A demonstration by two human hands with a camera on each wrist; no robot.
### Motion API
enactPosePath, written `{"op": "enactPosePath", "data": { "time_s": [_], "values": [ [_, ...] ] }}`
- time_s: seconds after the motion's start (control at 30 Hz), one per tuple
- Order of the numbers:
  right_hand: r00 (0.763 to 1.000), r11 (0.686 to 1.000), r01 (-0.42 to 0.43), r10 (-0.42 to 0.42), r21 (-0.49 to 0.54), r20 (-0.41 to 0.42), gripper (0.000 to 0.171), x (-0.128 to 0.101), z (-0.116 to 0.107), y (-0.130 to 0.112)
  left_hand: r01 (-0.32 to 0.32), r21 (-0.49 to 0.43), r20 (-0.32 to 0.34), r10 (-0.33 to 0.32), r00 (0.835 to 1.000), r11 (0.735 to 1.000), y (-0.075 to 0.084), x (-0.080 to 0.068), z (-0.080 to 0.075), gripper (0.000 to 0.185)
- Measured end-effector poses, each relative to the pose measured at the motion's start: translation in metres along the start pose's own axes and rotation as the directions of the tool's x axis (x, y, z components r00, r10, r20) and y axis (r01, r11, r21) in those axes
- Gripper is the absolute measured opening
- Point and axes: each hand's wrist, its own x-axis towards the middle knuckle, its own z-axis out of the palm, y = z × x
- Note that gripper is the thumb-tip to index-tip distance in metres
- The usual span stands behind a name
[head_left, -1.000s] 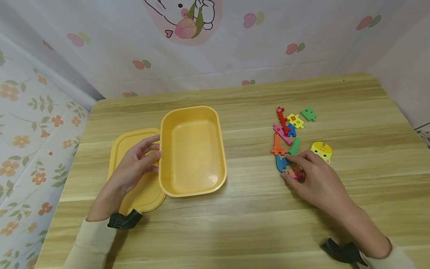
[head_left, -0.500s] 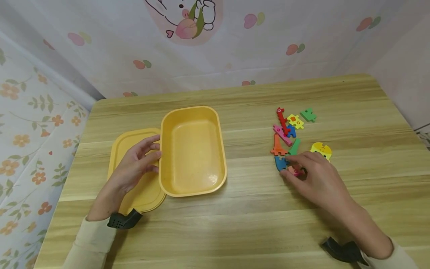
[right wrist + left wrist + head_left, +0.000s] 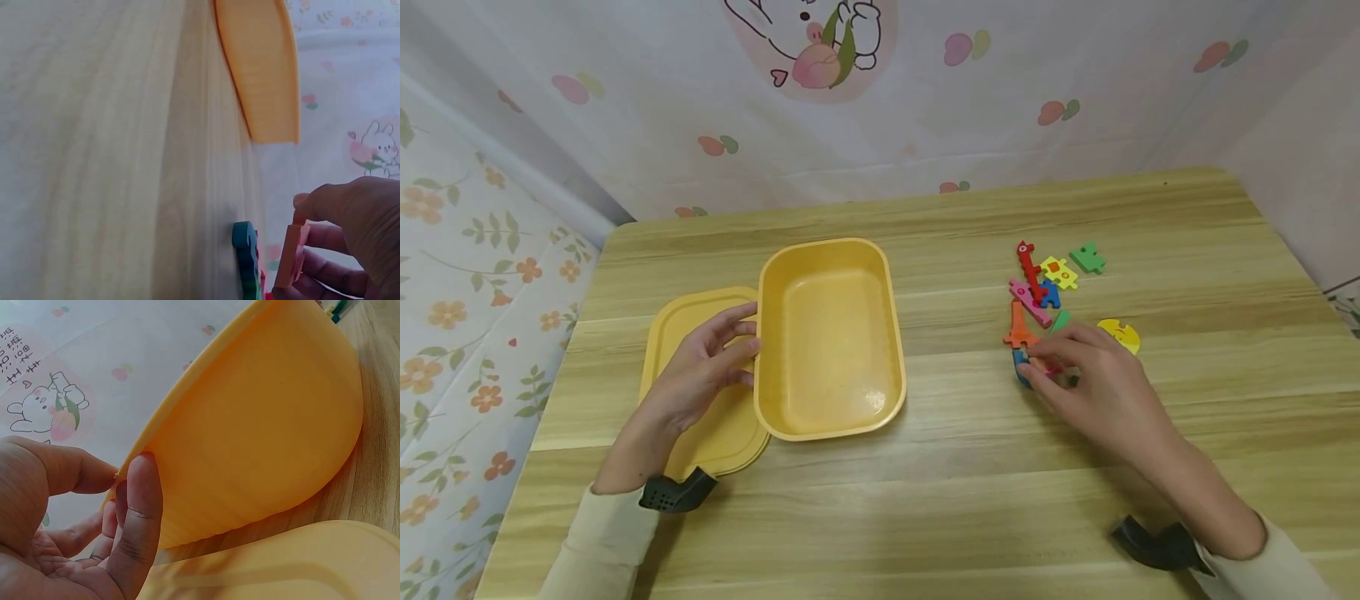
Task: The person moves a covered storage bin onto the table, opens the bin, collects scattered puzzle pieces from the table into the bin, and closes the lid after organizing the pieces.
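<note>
My left hand pinches the left rim of a deep yellow plastic box; in the left wrist view its fingertips lie on both sides of the edge. On the right, my right hand pinches a salmon-orange jigsaw piece between thumb and fingers. The right wrist view has this piece raised and tilted beside a dark blue piece on the table. In the head view the fingers partly cover the held piece, a blue piece and a green one. An orange piece lies just beyond the fingertips.
Behind lie a red giraffe-shaped piece, a pink piece, a yellow piece and a green piece. A round yellow piece is right of the hand. The yellow lid lies left of the box.
My right hand has closed in on the salmon-orange piece and raised it slightly, now covering more of the blue and green pieces. The left hand and box stay put.
</note>
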Motion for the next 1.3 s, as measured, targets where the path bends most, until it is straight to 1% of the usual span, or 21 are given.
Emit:
{"op": "enactPosePath", "data": {
  "time_s": [0.23,0.33,0.5,0.6,0.7,0.83,1.1,1.17,1.3],
  "values": [
    [1.000,0.997,-0.016,0.016,0.077,0.002,0.019,0.011,0.004,-0.004,-0.008,-0.010,0.009,0.008,1.000,1.000,-0.001,0.001,0.000,0.062],
    [1.000,0.995,-0.023,0.022,0.102,0.019,0.019,0.016,0.006,-0.005,-0.008,-0.009,0.009,0.008,1.000,1.000,0.000,0.001,0.001,0.062],
    [0.998,0.991,-0.050,0.046,0.120,0.041,0.016,0.022,0.008,-0.007,-0.001,-0.006,0.010,0.001,1.000,1.000,0.001,0.001,0.001,0.062],
    [0.997,0.983,-0.076,0.070,0.168,0.045,0.013,0.026,0.010,-0.008,0.002,-0.007,0.009,-0.002,1.000,1.000,0.000,0.001,0.000,0.062],
    [0.991,0.960,-0.128,0.113,0.249,0.072,0.013,0.030,0.011,-0.010,0.001,-0.009,0.009,-0.001,1.000,1.000,0.000,0.001,0.000,0.062],
    [0.976,0.919,-0.207,0.173,0.334,0.130,0.017,0.036,0.013,-0.011,0.001,-0.018,0.009,-0.001,1.000,1.000,0.000,0.000,-0.001,0.062],
    [0.956,0.871,-0.280,0.217,0.402,0.197,0.022,0.048,0.022,-0.018,-0.010,-0.024,0.007,0.010,1.000,1.000,0.001,-0.002,-0.002,0.061],
    [0.946,0.844,-0.309,0.225,0.438,0.235,0.026,0.051,0.023,-0.020,-0.009,-0.020,0.006,0.009,1.000,1.000,0.000,-0.002,-0.002,0.061],
    [0.928,0.773,-0.359,0.232,0.523,0.293,0.034,0.056,0.022,-0.022,-0.007,-0.013,0.012,0.007,1.000,1.000,-0.002,0.002,0.000,0.061]
  ]
}}
